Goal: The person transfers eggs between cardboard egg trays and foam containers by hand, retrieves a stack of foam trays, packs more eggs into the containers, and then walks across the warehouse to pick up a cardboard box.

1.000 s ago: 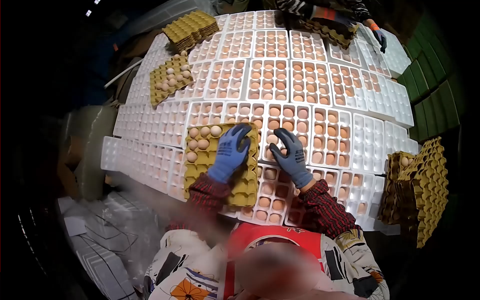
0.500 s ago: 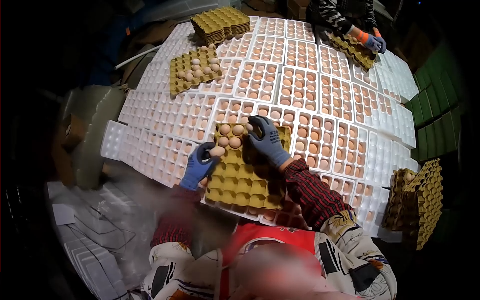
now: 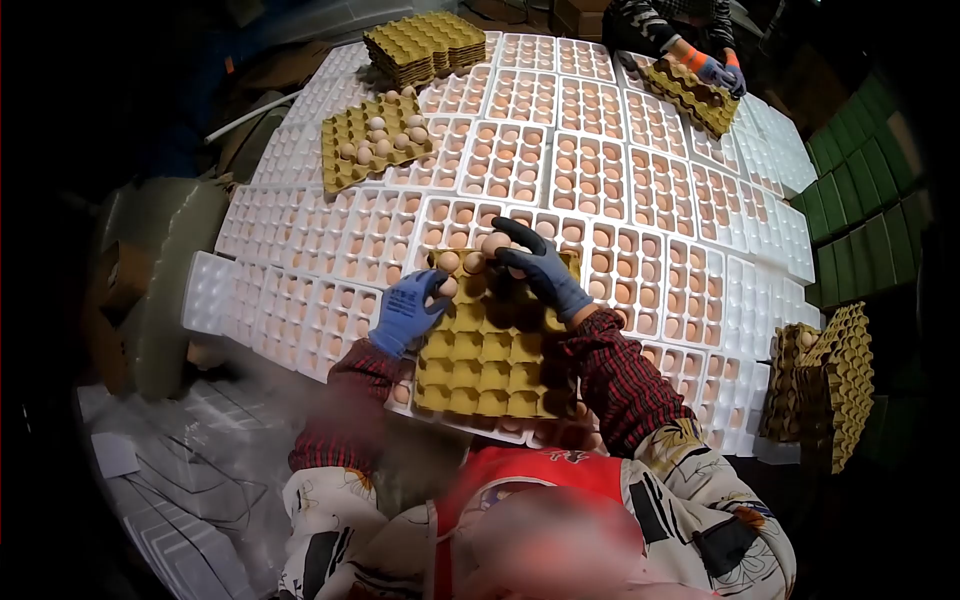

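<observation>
A yellow-brown egg tray lies in front of me, on top of white foam trays. A few eggs sit at its far left end, and the nearer cups hold none. My left hand, in a blue glove, is at the tray's left edge with its fingers curled round an egg partly hidden by them. Over the tray's far edge, my right hand, gloved too, grips a pale egg between thumb and fingers. Another egg seems to show beneath its palm.
White foam trays of eggs cover the table. An egg tray with several eggs and a tray stack stand far left. More trays lean at right. Across the table, another person's gloved hands hold a tray. Green crates stand right.
My left hand has moved up along the tray's edge. My right hand has lifted its egg a little, and one egg of the second row no longer shows in its cup. The view has shifted slightly.
</observation>
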`<state>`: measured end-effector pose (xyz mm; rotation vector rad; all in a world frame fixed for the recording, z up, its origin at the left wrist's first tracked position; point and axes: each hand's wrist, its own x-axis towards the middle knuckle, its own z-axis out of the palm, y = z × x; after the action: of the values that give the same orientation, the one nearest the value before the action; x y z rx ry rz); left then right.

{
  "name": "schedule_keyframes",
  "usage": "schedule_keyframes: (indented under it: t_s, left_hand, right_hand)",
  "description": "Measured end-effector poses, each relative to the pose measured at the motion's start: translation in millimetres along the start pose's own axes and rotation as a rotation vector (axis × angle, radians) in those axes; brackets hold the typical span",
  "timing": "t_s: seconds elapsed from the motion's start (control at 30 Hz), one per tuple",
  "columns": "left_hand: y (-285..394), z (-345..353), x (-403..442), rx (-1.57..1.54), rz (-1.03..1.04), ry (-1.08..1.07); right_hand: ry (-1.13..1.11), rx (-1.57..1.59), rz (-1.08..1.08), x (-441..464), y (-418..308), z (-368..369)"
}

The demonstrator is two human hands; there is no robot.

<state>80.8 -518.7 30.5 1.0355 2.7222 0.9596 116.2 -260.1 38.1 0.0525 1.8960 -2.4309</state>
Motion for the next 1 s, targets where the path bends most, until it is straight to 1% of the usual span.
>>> schedule_keyframes:
  t_s: [0.03, 0.07, 0.1, 0.17, 0.2, 0.23, 0.27, 0.3, 0.33, 0.37, 0.4, 0.43, 0.47, 0.5, 0.53, 0.6, 0.63, 0.67, 0.7, 0.73, 0.77, 0.8, 0.83, 0.87, 0.9, 0.93, 0.97, 1.0]
  left_hand:
    - [-2.1, -0.1, -2.6, -0.340, -0.101, 0.079]
    - [-5.0, -2.5, -4.1, -0.820, -0.257, 0.110]
    - [-1.7, -9.7, -3.4, -1.154, -0.315, 0.171]
    - [12.1, -24.6, 6.1, -1.290, -0.351, 0.165]
    - [-6.5, -22.7, 13.0, -1.074, -0.361, 0.077]
    - [-11.4, -21.1, 25.8, -0.866, -0.387, -0.017]
    - [-41.1, -3.9, 38.8, -0.479, -0.107, 0.004]
    - [-37.6, -1.6, 46.7, 0.068, 0.063, 0.066]
    - [-12.2, -6.5, 54.4, 0.412, -0.021, -0.025]
    - [1.9, -2.9, 59.4, 0.633, -0.027, -0.085]
    - [11.3, -3.3, 65.0, 0.707, 0.032, -0.159]
    - [-2.7, 3.4, 66.2, 0.658, 0.030, -0.135]
    - [-24.7, 3.7, 68.3, 0.672, 0.060, -0.158]
    - [-9.8, -5.0, 69.0, 0.711, 0.051, -0.206]
    - [-16.7, -5.4, 65.8, 0.640, 0.112, -0.130]
    - [-24.8, -11.7, 65.3, 0.405, -0.020, -0.195]
    - [-23.9, -16.1, 63.2, 0.282, -0.108, -0.222]
    - [-21.9, -17.2, 59.2, 0.224, -0.076, -0.141]
    - [-18.0, -17.6, 58.0, 0.167, -0.048, -0.059]
    - [-9.0, -13.8, 60.6, 0.070, -0.093, -0.039]
    - [1.7, -8.2, 65.1, 0.072, -0.090, -0.047]
    - [20.9, 1.9, 74.8, -0.085, -0.071, -0.101]
    - [43.0, 12.7, 85.2, -0.240, -0.053, -0.156]
    - [72.0, 29.7, 97.7, -0.233, -0.040, -0.236]
    - [102.1, 56.4, 110.5, -0.361, 0.079, -0.260]
    - [123.6, 85.7, 130.9, -0.179, 0.284, -0.283]
    - [183.7, 103.7, 141.9, -0.143, 0.287, -0.349]
    - [221.1, 130.5, 149.0, -0.222, 0.219, -0.345]
  right_hand:
    - [-0.005, 0.004, 0.009, 4.8, -7.7, -6.1]
    - [-0.039, -0.052, -0.049, 13.0, -3.8, -5.6]
    - [-0.046, -0.612, -0.398, 32.4, 18.0, -10.2]
    - [-0.030, -1.425, -0.077, 30.7, -5.9, 26.9]
    - [-0.088, -1.646, -0.139, 41.0, 16.6, 38.2]
    - [-0.142, -1.874, -0.179, 50.7, 38.5, 44.6]
    - [-0.120, -1.873, -0.099, 46.3, 25.3, 56.9]
    - [-0.004, -1.869, -0.011, 56.9, 45.4, 64.5]
    - [-0.068, -1.852, -0.030, 65.1, 50.5, 65.0]
    - [-0.070, -1.762, 0.046, 70.2, 48.6, 65.6]
    - [-0.143, -1.823, 0.034, 56.3, 19.7, 65.8]
    - [-0.254, -1.802, 0.044, 44.0, -2.5, 60.9]
    - [-0.175, -1.664, -0.103, 18.5, -24.3, 48.7]
    - [-0.017, -1.232, 0.034, 20.9, -16.0, 36.2]
    - [0.099, -1.146, -0.237, 9.3, -9.2, 12.6]
    - [0.263, -0.863, -0.348, -31.9, -3.5, -37.2]
    - [0.307, -0.672, -0.200, -67.9, -28.7, -71.0]
    - [0.414, -0.739, -0.284, -90.1, -9.9, -116.7]
    - [0.562, -0.665, -0.173, -129.3, -17.5, -151.8]
    - [0.640, -0.829, -0.154, -163.4, -11.8, -198.1]
    - [0.857, -0.919, -0.105, -199.2, -3.0, -232.0]
    - [0.955, -1.023, 0.142, -233.2, -9.4, -261.1]
    - [1.035, -1.162, 0.317, -260.0, -12.6, -281.9]
    - [1.037, -1.228, 0.444, -280.1, -14.9, -296.6]
    - [1.036, -1.291, 0.569, -294.6, -15.1, -310.0]
    - [0.987, -1.343, 0.590, -304.7, -9.2, -320.6]
    - [0.938, -1.396, 0.608, -308.9, -2.4, -328.8]
    - [0.898, -1.383, 0.587, -308.0, 1.6, -336.3]
